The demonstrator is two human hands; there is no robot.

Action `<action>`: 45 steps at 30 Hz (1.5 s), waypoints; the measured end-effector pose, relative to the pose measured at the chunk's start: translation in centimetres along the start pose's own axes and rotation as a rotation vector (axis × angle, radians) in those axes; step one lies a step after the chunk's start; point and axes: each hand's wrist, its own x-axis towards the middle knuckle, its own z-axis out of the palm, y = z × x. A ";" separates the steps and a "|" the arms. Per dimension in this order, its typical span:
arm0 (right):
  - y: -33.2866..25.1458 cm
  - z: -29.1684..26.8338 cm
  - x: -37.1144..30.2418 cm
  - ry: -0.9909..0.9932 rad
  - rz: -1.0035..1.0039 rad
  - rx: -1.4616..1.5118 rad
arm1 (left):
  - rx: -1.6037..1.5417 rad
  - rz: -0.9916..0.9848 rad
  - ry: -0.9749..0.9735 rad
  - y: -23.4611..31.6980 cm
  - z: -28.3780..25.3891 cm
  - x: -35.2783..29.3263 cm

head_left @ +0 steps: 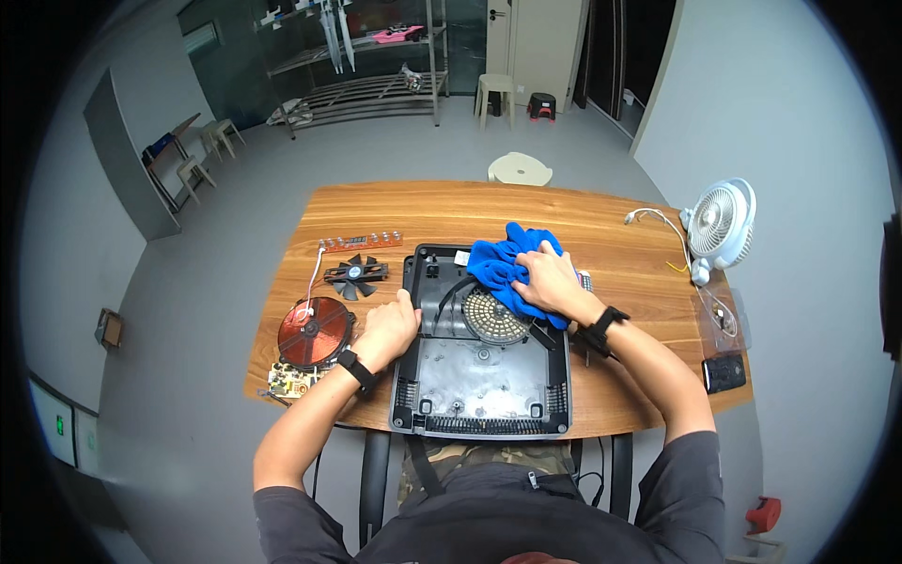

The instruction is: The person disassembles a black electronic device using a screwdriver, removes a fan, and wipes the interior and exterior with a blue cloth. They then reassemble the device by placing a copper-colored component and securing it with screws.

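A black plastic appliance housing, open side up, lies at the table's front edge, with a round vent grille in its floor. My left hand is closed on the housing's left rim, its thumb up and the other fingers partly hidden. At the far right corner, my right hand grips a bunched blue cloth and presses it against the housing. Part of the grille is covered by the cloth. Left of the housing sit a copper coil disc, a black fan and a circuit board.
A narrow orange board lies behind the fan, wired to the coil area. On the wooden table's right side stand a white desk fan and a dark flat device. A cream stool stands beyond the far edge.
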 end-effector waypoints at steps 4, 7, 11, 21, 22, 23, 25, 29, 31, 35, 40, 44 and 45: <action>0.7 0.5 -0.8 0.066 -0.032 0.097 | -0.007 -0.001 -0.013 0.1 -0.3 0.0; 0.8 0.8 -0.8 0.063 -0.041 0.098 | 0.003 -0.003 -0.032 0.0 -0.3 0.0; 0.7 0.9 -0.4 0.048 -0.007 0.076 | 0.024 0.015 -0.030 -0.3 -0.1 0.1; 0.3 0.5 0.1 0.050 0.043 0.099 | 0.010 0.037 0.008 0.0 -0.3 0.0; 0.5 0.6 0.1 0.079 0.014 0.097 | 0.005 0.040 0.008 0.0 -0.4 0.0; 0.6 0.6 0.0 0.107 -0.015 0.095 | 0.000 0.042 0.008 0.0 -0.4 -0.1; 0.7 0.8 -0.1 0.192 -0.084 0.085 | -0.006 0.039 0.019 -0.2 -0.3 -0.2; 0.7 0.7 0.2 0.304 -0.197 0.142 | -0.009 0.036 0.024 -0.3 0.0 -0.1; 1.1 0.5 0.9 0.245 -0.241 0.181 | -0.005 0.037 0.015 -0.2 0.0 0.0; 0.5 0.0 1.9 0.007 -0.309 0.118 | -0.020 0.029 0.010 -0.1 -0.2 0.0; 0.5 0.2 2.3 -0.082 -0.298 0.090 | -0.016 0.019 0.009 0.1 -0.4 -0.1; 0.6 1.0 2.1 0.014 -0.305 0.141 | -0.015 0.025 0.026 -0.2 0.2 -0.1; 0.6 1.1 2.1 0.020 -0.305 0.147 | -0.012 0.028 0.024 -0.2 0.1 -0.1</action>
